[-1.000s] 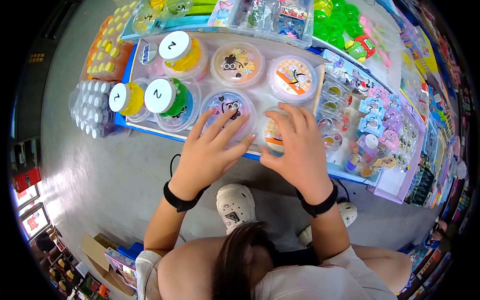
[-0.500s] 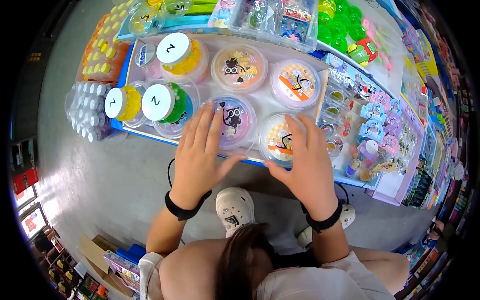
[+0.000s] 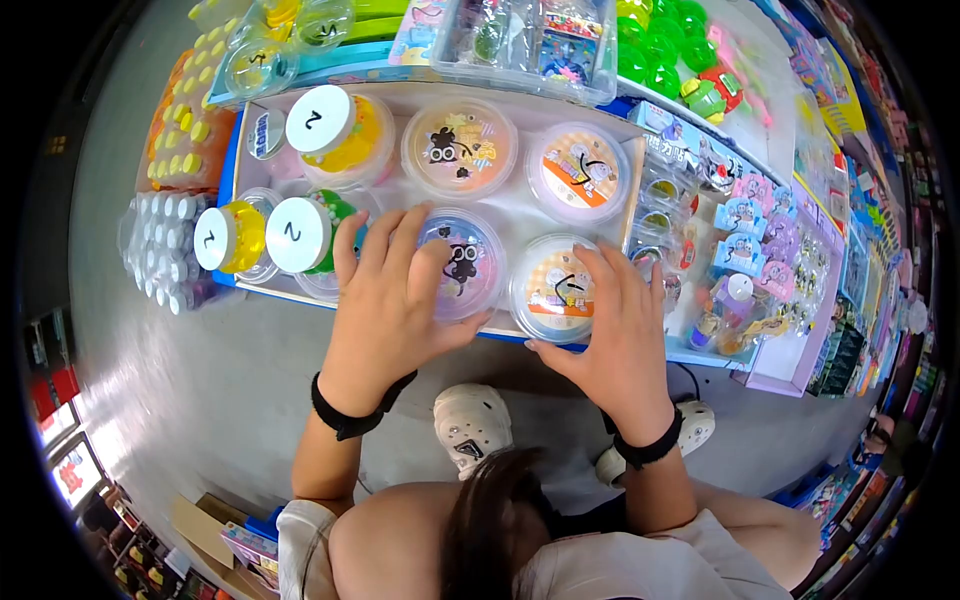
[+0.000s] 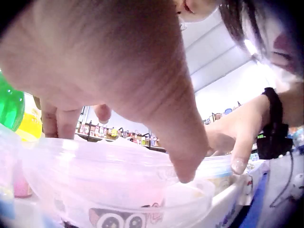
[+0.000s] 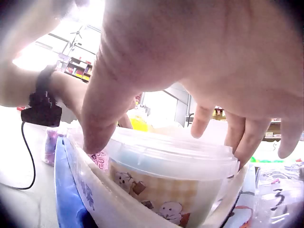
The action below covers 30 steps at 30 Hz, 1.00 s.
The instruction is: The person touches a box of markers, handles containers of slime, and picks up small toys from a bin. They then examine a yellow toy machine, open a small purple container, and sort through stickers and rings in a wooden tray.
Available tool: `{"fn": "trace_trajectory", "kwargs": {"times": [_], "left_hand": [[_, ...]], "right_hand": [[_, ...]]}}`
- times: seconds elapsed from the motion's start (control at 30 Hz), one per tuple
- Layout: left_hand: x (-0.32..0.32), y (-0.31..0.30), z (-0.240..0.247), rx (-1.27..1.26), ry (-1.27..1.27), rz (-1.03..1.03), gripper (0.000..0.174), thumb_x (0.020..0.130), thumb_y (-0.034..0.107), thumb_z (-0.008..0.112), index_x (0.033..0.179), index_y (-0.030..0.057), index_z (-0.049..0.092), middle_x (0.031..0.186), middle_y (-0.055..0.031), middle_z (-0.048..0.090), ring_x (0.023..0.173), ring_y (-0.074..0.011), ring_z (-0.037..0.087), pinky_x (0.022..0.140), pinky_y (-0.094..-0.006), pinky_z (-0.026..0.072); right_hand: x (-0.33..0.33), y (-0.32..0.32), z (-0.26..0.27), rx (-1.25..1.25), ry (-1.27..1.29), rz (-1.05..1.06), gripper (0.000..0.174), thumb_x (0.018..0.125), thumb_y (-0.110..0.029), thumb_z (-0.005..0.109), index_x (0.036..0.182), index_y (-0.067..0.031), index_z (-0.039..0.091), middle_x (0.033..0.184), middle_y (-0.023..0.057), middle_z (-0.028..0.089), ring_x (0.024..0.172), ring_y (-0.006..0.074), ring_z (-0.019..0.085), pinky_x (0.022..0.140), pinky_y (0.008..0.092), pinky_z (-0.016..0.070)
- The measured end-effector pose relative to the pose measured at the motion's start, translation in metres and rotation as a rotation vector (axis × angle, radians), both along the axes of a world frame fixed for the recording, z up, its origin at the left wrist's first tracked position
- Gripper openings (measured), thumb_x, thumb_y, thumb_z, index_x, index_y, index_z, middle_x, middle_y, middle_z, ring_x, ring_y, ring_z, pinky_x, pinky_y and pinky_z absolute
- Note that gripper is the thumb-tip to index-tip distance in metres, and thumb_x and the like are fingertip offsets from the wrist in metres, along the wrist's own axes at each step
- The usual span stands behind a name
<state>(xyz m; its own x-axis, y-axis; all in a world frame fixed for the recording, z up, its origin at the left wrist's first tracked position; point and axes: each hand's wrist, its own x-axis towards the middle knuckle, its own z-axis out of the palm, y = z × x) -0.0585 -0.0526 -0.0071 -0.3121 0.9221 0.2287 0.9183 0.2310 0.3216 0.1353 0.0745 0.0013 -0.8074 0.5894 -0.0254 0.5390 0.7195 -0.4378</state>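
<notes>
My left hand point(image 3: 383, 310) spans a round clear tub of pink-purple slime point(image 3: 472, 275), its lid printed with a black cartoon cat. In the left wrist view the thumb presses this tub's rim, with fingers down its far side. To the right, my right hand point(image 3: 625, 340) grips a similar tub with an orange-checked label point(image 3: 550, 292). The right wrist view puts its thumb between this tub point(image 5: 161, 185) and the box wall, fingers curved round the opposite side. Both tubs sit in the front row of a shallow display box point(image 3: 505, 222).
Behind them are an orange-lidded tub point(image 3: 460, 148) and another checked tub point(image 3: 578, 172). White-capped bottles of yellow point(image 3: 345, 135) and green slime point(image 3: 305, 235) stand on tubs at left. A tray of small packaged toys point(image 3: 740, 255) adjoins on the right; grey floor point(image 3: 220, 380) lies in front.
My left hand has shifted left off the cat tub's lid to its left side, its index finger bending. The right hand has moved from over the checked tub's lid to its right edge.
</notes>
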Motion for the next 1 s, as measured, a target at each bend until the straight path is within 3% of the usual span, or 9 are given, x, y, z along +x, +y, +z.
{"fn": "trace_trajectory", "kwargs": {"times": [0.13,0.5,0.6,0.7,0.83,0.93,1.0], "left_hand": [[-0.008,0.0,0.002,-0.018,-0.027,-0.101,0.061,0.055,0.035,0.084,0.101,0.0072,0.055,0.128,-0.0193,0.053,0.118,-0.0357,0.049,0.106,-0.0559,0.028],[-0.008,-0.007,0.0,-0.031,-0.056,-0.103,0.064,0.057,0.038,0.084,0.106,0.0073,0.055,0.133,-0.0197,0.05,0.122,-0.0364,0.045,0.107,-0.0576,0.0263],[-0.005,-0.008,0.011,-0.057,-0.009,-0.107,0.066,0.06,0.042,0.082,0.109,0.0064,0.055,0.134,-0.0193,0.049,0.123,-0.0373,0.045,0.107,-0.0566,0.0266],[-0.004,-0.003,0.043,-0.017,0.016,-0.04,0.071,0.07,0.044,0.077,0.122,0.0041,0.049,0.135,-0.0172,0.051,0.122,-0.0377,0.046,0.107,-0.0522,0.0296],[-0.017,0.025,0.073,-0.144,0.1,-0.071,0.067,0.075,0.034,0.076,0.127,0.0015,0.049,0.124,-0.0141,0.059,0.116,-0.0344,0.052,0.101,-0.0451,0.0378],[-0.033,0.054,0.046,-0.235,0.195,-0.002,0.066,0.073,0.029,0.078,0.127,0.001,0.05,0.114,-0.0125,0.062,0.111,-0.0327,0.055,0.094,-0.0416,0.0431],[-0.039,0.067,0.023,-0.201,0.244,0.038,0.062,0.07,0.034,0.079,0.116,0.0019,0.054,0.107,-0.0132,0.062,0.102,-0.029,0.057,0.087,-0.0392,0.0438]], "right_hand": [[0.001,-0.003,-0.007,0.007,0.06,-0.053,0.086,0.061,-0.028,0.085,0.134,-0.0123,0.043,0.132,0.0188,0.045,0.123,0.0366,0.045,0.112,0.0618,0.021],[0.0,-0.005,-0.007,0.029,0.081,-0.064,0.082,0.058,-0.031,0.086,0.128,-0.0106,0.047,0.134,0.0171,0.045,0.126,0.038,0.04,0.11,0.0604,0.0231],[0.002,0.006,0.017,-0.086,0.103,-0.013,0.079,0.061,-0.034,0.086,0.125,-0.007,0.049,0.13,0.0181,0.048,0.122,0.0385,0.043,0.106,0.0544,0.0308],[-0.002,0.033,0.033,0.052,0.153,-0.102,0.075,0.066,-0.037,0.084,0.124,-0.0038,0.051,0.123,0.0184,0.052,0.114,0.0377,0.049,0.097,0.0473,0.0407],[-0.038,0.065,0.032,0.214,0.019,-0.112,0.071,0.068,-0.035,0.083,0.122,-0.0007,0.053,0.114,0.0175,0.056,0.107,0.0348,0.054,0.089,0.0429,0.0472],[-0.05,0.073,0.014,0.312,-0.059,-0.013,0.072,0.065,-0.033,0.084,0.12,0.0011,0.053,0.11,0.0157,0.059,0.107,0.0326,0.055,0.087,0.0419,0.0489],[-0.053,0.074,0.008,0.311,-0.056,-0.01,0.073,0.064,-0.036,0.084,0.119,0.0008,0.054,0.109,0.0144,0.06,0.107,0.0318,0.055,0.087,0.0415,0.0484]]}}
